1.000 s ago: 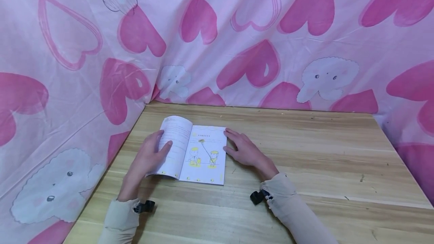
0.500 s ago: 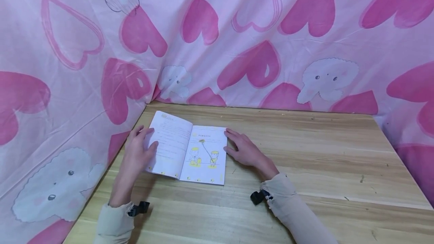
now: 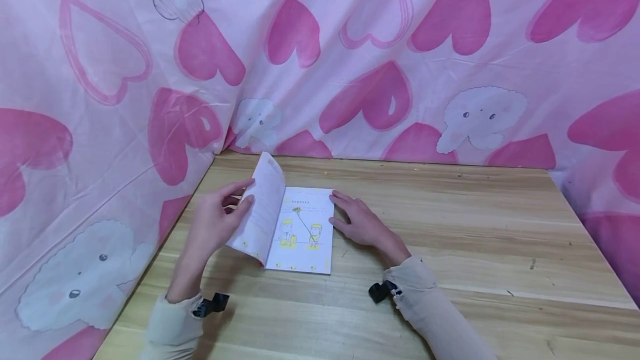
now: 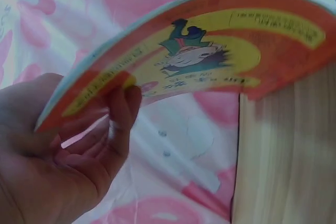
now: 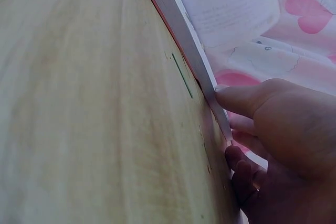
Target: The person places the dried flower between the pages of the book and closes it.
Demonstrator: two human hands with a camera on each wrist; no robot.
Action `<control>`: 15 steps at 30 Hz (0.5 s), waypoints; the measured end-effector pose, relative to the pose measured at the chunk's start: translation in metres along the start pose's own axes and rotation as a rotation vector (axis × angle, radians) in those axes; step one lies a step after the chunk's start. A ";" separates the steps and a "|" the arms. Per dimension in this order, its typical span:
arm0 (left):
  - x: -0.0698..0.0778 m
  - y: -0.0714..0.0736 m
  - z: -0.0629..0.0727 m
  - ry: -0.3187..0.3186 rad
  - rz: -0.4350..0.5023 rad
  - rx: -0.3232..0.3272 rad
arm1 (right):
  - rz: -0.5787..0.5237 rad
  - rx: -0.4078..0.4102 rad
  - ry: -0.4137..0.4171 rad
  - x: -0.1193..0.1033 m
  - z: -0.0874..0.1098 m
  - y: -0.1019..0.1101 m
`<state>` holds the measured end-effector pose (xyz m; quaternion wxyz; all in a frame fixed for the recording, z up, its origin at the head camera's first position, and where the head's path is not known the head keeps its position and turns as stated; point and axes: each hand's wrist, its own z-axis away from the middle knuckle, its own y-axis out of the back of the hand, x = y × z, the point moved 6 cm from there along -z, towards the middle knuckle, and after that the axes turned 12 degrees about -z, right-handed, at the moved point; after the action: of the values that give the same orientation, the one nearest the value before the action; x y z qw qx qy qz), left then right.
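An open paperback book (image 3: 304, 255) lies on the wooden table, its right page showing a drawing of two yellow-capped figures. My left hand (image 3: 212, 221) grips the raised left part by its outer edge, thumb over the printed page and fingers behind. In the left wrist view, the orange and yellow cover (image 4: 210, 51) bends in an arc, with the fingertips against it. My right hand (image 3: 362, 221) rests at the book's right edge, its index finger near the top corner. In the right wrist view, the thumb (image 5: 239, 99) touches the edge of the page block.
The wooden table (image 3: 475, 238) stretches away to the right of the book. Pink cloth (image 3: 370, 10) with hearts and white cartoon faces hangs behind and on the left. A small green sliver (image 5: 182, 75) lies on the table beside the book.
The left part of the book first swung out to the left, then came up and back toward the spine with my left hand. My right hand has stayed in place.
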<state>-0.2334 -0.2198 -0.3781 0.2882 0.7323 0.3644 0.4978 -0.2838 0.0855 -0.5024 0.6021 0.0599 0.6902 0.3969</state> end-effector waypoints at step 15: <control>0.035 -0.047 -0.004 -0.057 0.123 -0.105 | -0.005 0.002 0.010 -0.002 0.000 0.000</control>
<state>-0.2404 -0.1647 -0.3952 0.3053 0.7513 0.2838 0.5117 -0.2835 0.0844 -0.5004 0.5995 0.0566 0.6939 0.3949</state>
